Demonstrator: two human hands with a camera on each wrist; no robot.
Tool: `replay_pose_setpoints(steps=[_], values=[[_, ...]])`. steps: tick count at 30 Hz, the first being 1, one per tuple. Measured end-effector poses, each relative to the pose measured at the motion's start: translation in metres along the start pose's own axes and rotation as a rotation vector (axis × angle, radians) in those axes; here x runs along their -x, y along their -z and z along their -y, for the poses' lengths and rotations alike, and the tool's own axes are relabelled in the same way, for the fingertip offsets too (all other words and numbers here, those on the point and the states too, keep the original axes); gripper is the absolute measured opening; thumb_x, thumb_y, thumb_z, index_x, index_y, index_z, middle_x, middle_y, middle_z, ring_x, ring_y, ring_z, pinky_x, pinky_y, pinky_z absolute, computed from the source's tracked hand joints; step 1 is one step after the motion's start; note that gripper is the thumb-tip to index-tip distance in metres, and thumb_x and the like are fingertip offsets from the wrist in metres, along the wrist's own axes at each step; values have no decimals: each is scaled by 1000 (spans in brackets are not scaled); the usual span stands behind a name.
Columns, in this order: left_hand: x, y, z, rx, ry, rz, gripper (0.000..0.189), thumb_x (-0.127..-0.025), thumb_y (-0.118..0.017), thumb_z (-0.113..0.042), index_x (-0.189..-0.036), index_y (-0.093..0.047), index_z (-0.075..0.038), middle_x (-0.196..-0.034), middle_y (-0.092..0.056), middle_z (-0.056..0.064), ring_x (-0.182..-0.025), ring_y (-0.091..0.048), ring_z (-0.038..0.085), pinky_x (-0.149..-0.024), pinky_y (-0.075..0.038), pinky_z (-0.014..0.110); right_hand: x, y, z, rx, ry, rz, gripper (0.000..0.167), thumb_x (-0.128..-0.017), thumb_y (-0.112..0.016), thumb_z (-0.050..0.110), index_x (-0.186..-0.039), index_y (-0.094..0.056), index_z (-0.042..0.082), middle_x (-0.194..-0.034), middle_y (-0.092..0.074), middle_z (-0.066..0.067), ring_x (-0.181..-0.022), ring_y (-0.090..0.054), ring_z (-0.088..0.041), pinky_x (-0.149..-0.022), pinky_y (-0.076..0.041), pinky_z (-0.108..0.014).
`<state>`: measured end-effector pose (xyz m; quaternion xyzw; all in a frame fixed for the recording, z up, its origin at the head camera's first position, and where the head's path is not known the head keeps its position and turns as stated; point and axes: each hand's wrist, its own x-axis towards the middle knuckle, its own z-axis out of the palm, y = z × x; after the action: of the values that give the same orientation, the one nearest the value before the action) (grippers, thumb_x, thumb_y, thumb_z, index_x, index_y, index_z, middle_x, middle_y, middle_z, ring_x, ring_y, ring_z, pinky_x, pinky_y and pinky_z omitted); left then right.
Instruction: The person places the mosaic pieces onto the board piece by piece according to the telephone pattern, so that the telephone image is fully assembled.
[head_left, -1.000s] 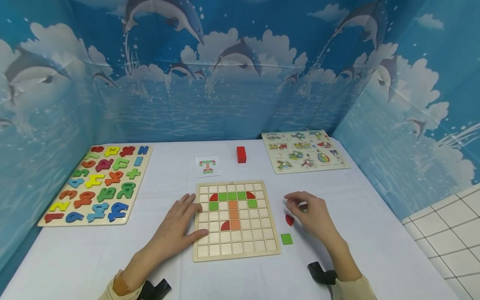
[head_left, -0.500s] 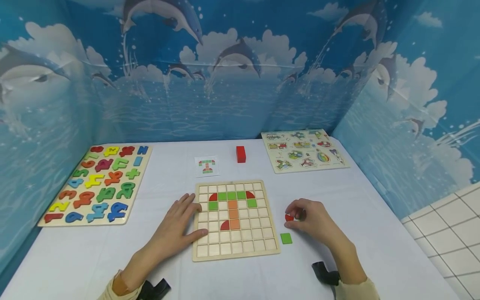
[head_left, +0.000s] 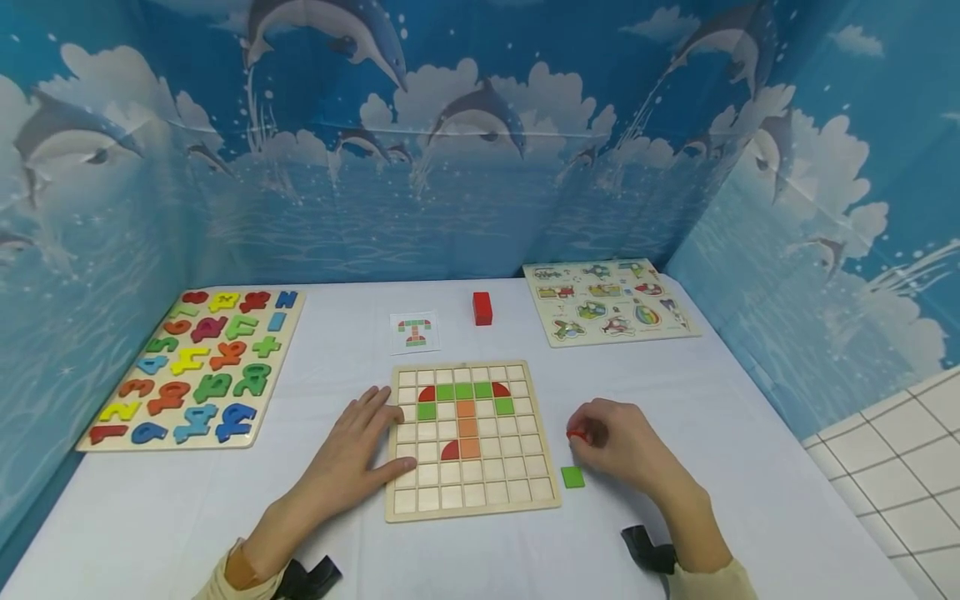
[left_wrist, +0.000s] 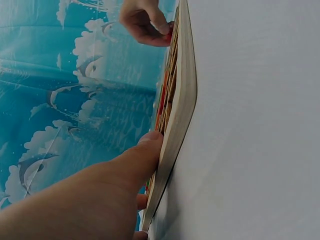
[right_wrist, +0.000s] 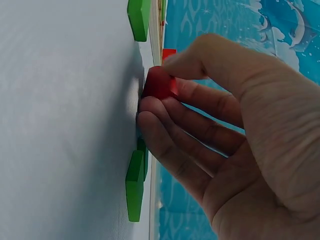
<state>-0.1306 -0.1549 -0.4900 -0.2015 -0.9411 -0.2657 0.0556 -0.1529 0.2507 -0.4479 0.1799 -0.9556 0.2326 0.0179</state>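
On the white table a wooden grid board (head_left: 472, 513) holds green squares (head_left: 463, 391), orange squares (head_left: 468, 427) and red quarter-circle tiles (head_left: 450, 451). My left hand (head_left: 356, 446) rests on its left edge, thumb and fingers spread over the rim. Just right of the board, my right hand (head_left: 618, 442) pinches a red quarter-circle tile (right_wrist: 159, 84) between thumb and fingers, low over the cloth. A loose green square (head_left: 572, 477) lies between that hand and the board. Two more green tiles (right_wrist: 134, 186) show beside the fingers in the right wrist view; the hand hides them from the head view.
Behind the board lie a pattern card (head_left: 415, 333) and a red block (head_left: 482, 309). A number puzzle board (head_left: 266, 375) sits at the left, a picture puzzle board (head_left: 611, 325) at the back right. A dolphin-print curtain (head_left: 465, 217) encloses the table's back and sides.
My right hand has lowered its thumb and fingers onto the loose red quarter-circle tile and now pinches it, tilted up. The left hand stays on the board's edge.
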Motion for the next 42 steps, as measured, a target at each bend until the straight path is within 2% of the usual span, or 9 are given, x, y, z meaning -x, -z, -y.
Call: replay_pose_setpoints(steps=[7,10,13,17,20,25,30,35,42], values=[[0,0,-2,1,2,0,54,-91,-77,-54,-126,-58,-17,-166,-40,19,-159,-28,43,-128,-24,64,-2,-2,0,-29,-41,-49,15,-90,-83,8,-102,-78,18,-96,-76,8,-85,-65,-9,-83,-63,-34],[0,-1,-2,-3,1,-6,54,-91,-77,-54,-126,-58,-17,-166,-41,19,-158,-29,43,-128,-24,65,-4,-5,5,-121,-45,-123,17,-91,-82,7,-106,-79,16,-99,-79,5,-89,-70,-11,-83,-64,-31],[1,-1,-2,-7,-4,-18,54,-91,-77,-54,-125,-58,-17,-165,-42,19,-157,-31,43,-127,-26,65,-6,-9,16,-259,-68,-183,18,-91,-81,4,-107,-79,13,-98,-80,2,-88,-74,-14,-79,-64,-25],[2,0,-1,-3,-3,-21,54,-91,-78,-54,-125,-58,-18,-165,-43,19,-157,-31,44,-127,-26,66,-11,-18,34,-427,-157,-196,15,-90,-82,4,-103,-79,11,-92,-79,-2,-79,-73,-12,-72,-61,-18],[3,1,-2,2,5,-18,53,-91,-78,-54,-125,-57,-18,-165,-42,19,-158,-30,43,-127,-25,65,-16,-27,48,-495,-191,-188,15,-89,-83,4,-102,-77,8,-89,-78,-4,-76,-73,-11,-70,-61,-18],[2,0,-1,8,4,-19,53,-91,-77,-54,-124,-58,-18,-165,-43,19,-157,-30,44,-127,-25,66,-20,-40,69,-496,-155,-174,15,-88,-84,2,-97,-75,9,-84,-75,-1,-72,-71,-11,-67,-60,-19],[1,-1,-2,11,4,-12,54,-91,-78,-53,-125,-57,-17,-165,-42,19,-158,-29,43,-128,-24,65,-19,-49,82,-464,-141,-118,16,-88,-84,5,-87,-72,15,-76,-71,5,-66,-67,-10,-62,-58,-20],[1,0,-3,1,14,3,55,-91,-78,-54,-125,-56,-18,-166,-40,19,-159,-28,42,-129,-23,63,-19,-53,86,-432,-114,-88,17,-88,-85,8,-85,-70,17,-75,-69,8,-66,-64,-10,-61,-56,-20],[1,2,-3,-3,-5,-13,54,-91,-78,-54,-125,-57,-17,-165,-42,20,-157,-30,44,-127,-25,65,-18,-55,85,-411,-69,-61,14,-89,-82,6,-89,-74,18,-76,-67,9,-66,-60,-8,-60,-53,-20]])
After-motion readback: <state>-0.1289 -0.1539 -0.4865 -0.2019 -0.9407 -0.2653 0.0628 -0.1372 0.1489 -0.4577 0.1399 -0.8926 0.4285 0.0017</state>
